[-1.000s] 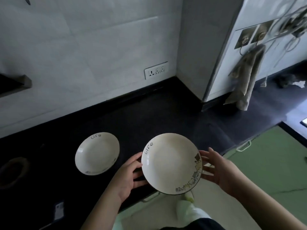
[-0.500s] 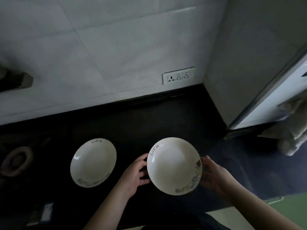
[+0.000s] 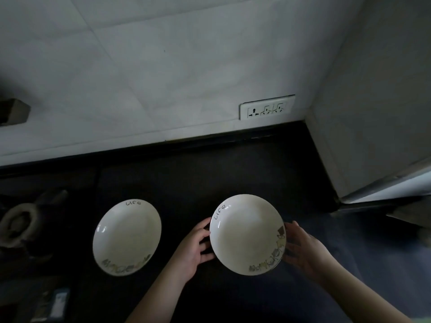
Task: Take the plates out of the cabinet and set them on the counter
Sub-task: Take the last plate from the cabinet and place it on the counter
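The round white ceramic plate with "Life" lettering [image 3: 247,234] is gripped by its rim between the left hand [image 3: 193,249] at nine o'clock and the right hand [image 3: 303,250] at three o'clock, fingers curled under its edge. It sits level above the black stone counter [image 3: 210,173]; whether it touches, I cannot tell. A matching white plate [image 3: 127,236] lies flat at nine o'clock, near but apart, so I judge the move is straight down.

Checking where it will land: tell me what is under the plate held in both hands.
Under the held plate lies dark counter, visible around it. The left hand and right hand hold its edges. The spot beneath is covered, so contact cannot be told.
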Available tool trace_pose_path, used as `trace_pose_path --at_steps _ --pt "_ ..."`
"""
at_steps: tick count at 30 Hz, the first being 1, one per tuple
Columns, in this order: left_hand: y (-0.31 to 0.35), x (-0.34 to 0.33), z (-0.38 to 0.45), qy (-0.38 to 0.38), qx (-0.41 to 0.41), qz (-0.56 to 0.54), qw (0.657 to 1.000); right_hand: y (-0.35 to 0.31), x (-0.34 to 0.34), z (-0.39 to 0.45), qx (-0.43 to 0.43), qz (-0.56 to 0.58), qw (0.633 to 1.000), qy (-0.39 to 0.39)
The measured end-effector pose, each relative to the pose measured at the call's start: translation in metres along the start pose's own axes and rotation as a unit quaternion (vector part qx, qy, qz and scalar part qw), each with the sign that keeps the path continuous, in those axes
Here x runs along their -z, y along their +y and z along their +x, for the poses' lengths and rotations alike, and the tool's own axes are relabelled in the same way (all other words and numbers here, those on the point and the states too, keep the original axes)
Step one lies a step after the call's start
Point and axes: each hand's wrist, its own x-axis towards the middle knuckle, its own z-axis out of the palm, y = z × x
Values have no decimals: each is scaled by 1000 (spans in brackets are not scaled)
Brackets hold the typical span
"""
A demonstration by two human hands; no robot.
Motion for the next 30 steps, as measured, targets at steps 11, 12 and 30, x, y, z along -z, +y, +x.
trace_pose_path --at_steps 11,12,30 --pt "-4 -4 15 1 -7 1 1000 -8 5 8 0 -16 1000 2" --pt "-5 -4 16 2 -11 4 1000 -8 5 8 1 -15 1000 3" --pt "-9 -9 14 11 -56 -91 994 1 11 20 54 47 996 -51"
